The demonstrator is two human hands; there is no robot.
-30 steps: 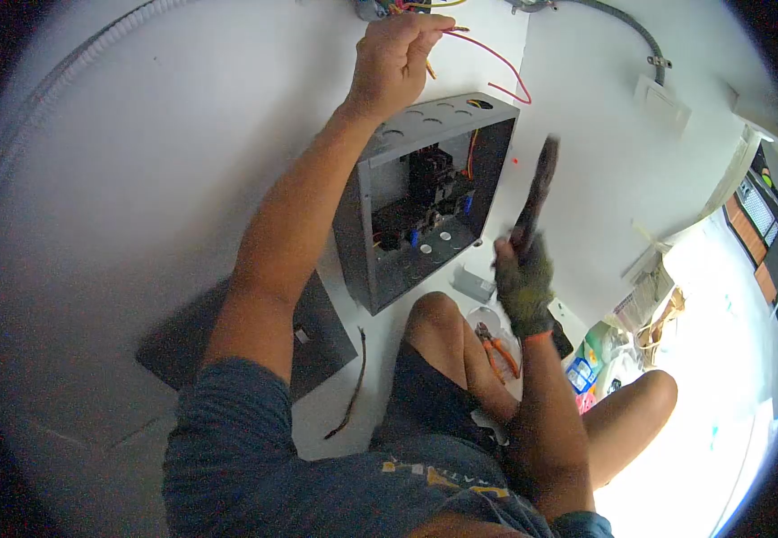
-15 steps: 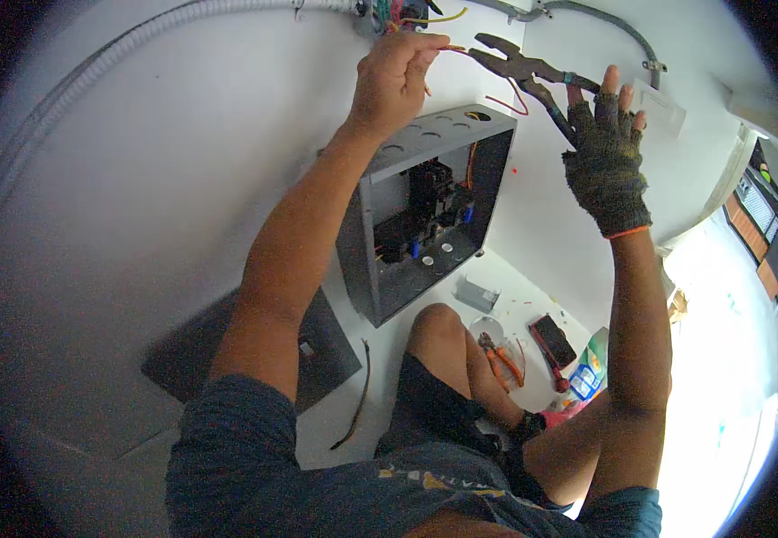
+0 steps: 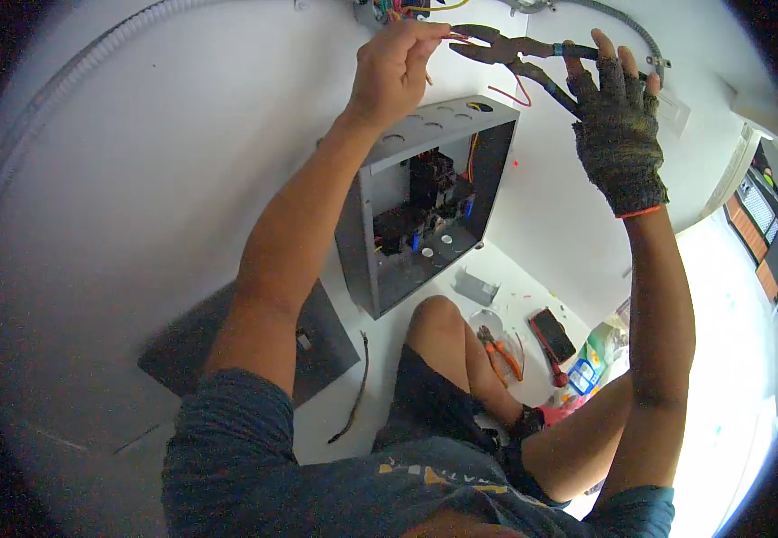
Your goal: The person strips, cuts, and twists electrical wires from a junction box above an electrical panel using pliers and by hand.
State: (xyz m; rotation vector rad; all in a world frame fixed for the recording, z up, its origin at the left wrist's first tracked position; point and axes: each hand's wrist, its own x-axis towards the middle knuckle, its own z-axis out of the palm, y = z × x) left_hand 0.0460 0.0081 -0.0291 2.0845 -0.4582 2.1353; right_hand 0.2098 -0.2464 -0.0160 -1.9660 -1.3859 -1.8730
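My bare left hand (image 3: 396, 73) is closed in a pinch on wires near the top of the view. Just past its fingertips, the open jaws of a pair of pliers (image 3: 501, 49) reach around the wire ends. My right hand (image 3: 620, 125), in a dark fingerless glove, grips the pliers' spread handles. A thin red wire (image 3: 519, 94) curls down below the jaws. Behind my left hand is a wall box (image 3: 373, 13) with coloured wires coming out. Below both hands stands a grey metal electrical panel box (image 3: 362, 233), its front open on black parts inside.
A dark cover plate (image 3: 326, 359) lies at the left, beside a dark strip of cable (image 3: 353, 390). Near my legs are orange-handled pliers (image 3: 503, 357), a dark rectangular case (image 3: 553, 334) and a plastic packet (image 3: 586, 372). Flexible conduit (image 3: 75, 81) runs along the wall.
The pliers have moved left and slightly up, so their opened jaws now reach the wire ends at my left fingertips. The view has shifted slightly.
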